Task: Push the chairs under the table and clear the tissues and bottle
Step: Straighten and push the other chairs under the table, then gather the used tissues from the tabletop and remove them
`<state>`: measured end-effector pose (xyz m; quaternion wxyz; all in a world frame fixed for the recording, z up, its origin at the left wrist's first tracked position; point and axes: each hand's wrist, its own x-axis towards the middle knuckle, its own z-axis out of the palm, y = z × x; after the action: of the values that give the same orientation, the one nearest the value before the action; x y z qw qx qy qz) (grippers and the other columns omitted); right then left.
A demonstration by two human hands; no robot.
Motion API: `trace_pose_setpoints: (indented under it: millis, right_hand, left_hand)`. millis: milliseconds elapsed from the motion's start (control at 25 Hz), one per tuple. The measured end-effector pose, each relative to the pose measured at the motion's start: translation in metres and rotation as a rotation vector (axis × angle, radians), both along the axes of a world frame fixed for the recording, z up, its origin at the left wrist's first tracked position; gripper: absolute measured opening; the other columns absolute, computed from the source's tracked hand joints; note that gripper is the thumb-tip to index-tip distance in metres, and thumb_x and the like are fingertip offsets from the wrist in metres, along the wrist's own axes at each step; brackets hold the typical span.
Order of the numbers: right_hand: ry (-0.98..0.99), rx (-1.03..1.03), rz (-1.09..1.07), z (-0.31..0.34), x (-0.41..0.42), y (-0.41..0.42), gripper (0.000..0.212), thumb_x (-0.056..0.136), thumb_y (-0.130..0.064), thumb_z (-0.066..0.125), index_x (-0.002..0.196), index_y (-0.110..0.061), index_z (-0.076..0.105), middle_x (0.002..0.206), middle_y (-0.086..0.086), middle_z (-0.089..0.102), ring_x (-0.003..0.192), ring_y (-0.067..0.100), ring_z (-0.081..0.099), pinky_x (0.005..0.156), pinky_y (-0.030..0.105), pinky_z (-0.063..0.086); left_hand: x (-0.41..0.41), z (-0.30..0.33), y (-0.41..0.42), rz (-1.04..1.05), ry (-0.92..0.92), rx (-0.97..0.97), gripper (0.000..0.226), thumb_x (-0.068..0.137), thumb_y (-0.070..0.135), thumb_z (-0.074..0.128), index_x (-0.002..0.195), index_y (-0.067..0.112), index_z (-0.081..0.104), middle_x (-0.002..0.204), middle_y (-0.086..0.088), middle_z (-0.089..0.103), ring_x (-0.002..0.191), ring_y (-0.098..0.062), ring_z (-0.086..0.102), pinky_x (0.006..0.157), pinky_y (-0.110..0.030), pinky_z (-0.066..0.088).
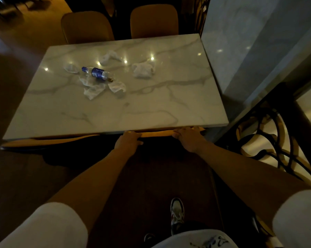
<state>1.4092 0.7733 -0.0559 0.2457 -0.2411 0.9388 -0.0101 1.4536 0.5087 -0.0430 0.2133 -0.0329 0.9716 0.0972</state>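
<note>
A marble-patterned table (151, 108) fills the middle of the view, its white top streaked with grey veins and dotted with reflected ceiling lights. Beyond the table's far edge stand two tan chairs, the far left chair (86, 26) and the far right chair (153, 21), their backs rising above the tabletop and close to that edge. At the table's near edge, a tan chair back (158, 133) shows as a thin yellow strip just under the rim, so this near chair sits almost wholly beneath the table. A second yellow strip (49, 141) shows under the near left corner of the table. The person stands at the near edge in pale short sleeves, both bare arms stretched forward. The left hand (128, 139) rests on the top of the near chair back, fingers (137, 142) curled over it in a grip. The right hand (188, 137) grips the same chair back further right, its fingers wrapped over the top edge. One sneaker (177, 214) shows on the dark floor below the table's near edge. On the table's left half lies a clear plastic bottle (97, 73) on its side, with a blue label and blue cap. Crumpled white tissues (142, 69) lie scattered around the bottle, several touching or just beside it, others near the table's middle.
</note>
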Motion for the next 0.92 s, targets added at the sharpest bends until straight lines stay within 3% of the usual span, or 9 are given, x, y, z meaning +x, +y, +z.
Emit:
trace_pose_setpoints:
  millis: [160, 280, 360, 440, 520, 720, 920]
  right_hand:
    - [-0.003, -0.046, -0.04, 0.004, 0.002, -0.001, 0.043, 0.108, -0.034, 0.03, 0.149, -0.028, 0.036, 0.159, 0.005, 0.031, 0.144, 0.032, 0.029, 0.115, 0.062, 0.02]
    - [-0.097, 0.016, -0.149, 0.002, 0.0, -0.007, 0.053, 0.103, -0.049, 0.026, 0.151, -0.027, 0.028, 0.16, 0.011, 0.026, 0.145, 0.039, 0.026, 0.112, 0.065, 0.023]
    - [-0.142, 0.089, -0.203, 0.017, -0.003, -0.016, 0.049, 0.096, -0.052, 0.03, 0.137, -0.027, 0.044, 0.149, 0.01, 0.043, 0.134, 0.04, 0.04, 0.108, 0.061, 0.032]
    - [-0.111, 0.184, -0.154, 0.04, -0.003, -0.036, 0.029, 0.093, -0.038, 0.039, 0.112, -0.024, 0.057, 0.123, 0.006, 0.058, 0.114, 0.033, 0.053, 0.107, 0.052, 0.032]
    - [0.015, 0.137, -0.087, 0.056, -0.004, -0.06, 0.027, 0.092, -0.032, 0.043, 0.111, -0.02, 0.059, 0.115, 0.008, 0.061, 0.107, 0.032, 0.055, 0.102, 0.05, 0.033]
    - [0.015, -0.159, 0.175, 0.049, 0.02, -0.158, 0.055, 0.099, -0.054, 0.035, 0.14, -0.018, 0.043, 0.136, 0.014, 0.052, 0.119, 0.038, 0.051, 0.097, 0.051, 0.043]
    - [0.006, -0.239, 0.324, 0.049, 0.056, -0.256, 0.066, 0.1, -0.057, 0.032, 0.153, -0.017, 0.026, 0.164, 0.014, 0.005, 0.149, 0.038, 0.013, 0.115, 0.058, 0.026]
  left_hand:
    - [0.006, -0.005, 0.003, 0.091, -0.029, 0.073, 0.044, 0.099, 0.033, 0.057, 0.14, 0.021, 0.05, 0.137, -0.01, 0.052, 0.127, -0.032, 0.051, 0.099, -0.05, 0.05]
    - [0.015, -0.004, 0.003, 0.04, -0.111, 0.009, 0.068, 0.099, 0.04, 0.051, 0.156, 0.019, 0.021, 0.16, -0.011, 0.023, 0.15, -0.036, 0.014, 0.112, -0.06, 0.034]
    - [0.027, 0.001, 0.001, 0.024, -0.142, -0.02, 0.079, 0.099, 0.046, 0.05, 0.158, 0.023, 0.004, 0.166, -0.006, 0.004, 0.153, -0.034, -0.003, 0.115, -0.063, 0.027]
    - [0.04, 0.011, -0.006, 0.014, -0.113, -0.026, 0.077, 0.099, 0.046, 0.048, 0.158, 0.027, 0.004, 0.166, -0.004, 0.006, 0.153, -0.033, 0.004, 0.114, -0.061, 0.03]
    - [0.05, 0.019, -0.018, 0.018, -0.094, -0.045, 0.072, 0.099, 0.046, 0.047, 0.158, 0.026, 0.011, 0.165, -0.005, 0.016, 0.151, -0.033, 0.016, 0.114, -0.058, 0.032]
    - [0.093, 0.05, -0.083, 0.247, -0.002, -0.077, 0.065, 0.099, 0.043, 0.048, 0.155, 0.02, 0.024, 0.161, -0.007, 0.029, 0.148, -0.029, 0.026, 0.118, -0.051, 0.03]
    - [0.157, 0.065, -0.165, 0.469, 0.045, 0.006, 0.064, 0.099, 0.039, 0.051, 0.154, 0.018, 0.027, 0.159, -0.007, 0.032, 0.146, -0.029, 0.03, 0.116, -0.047, 0.035]
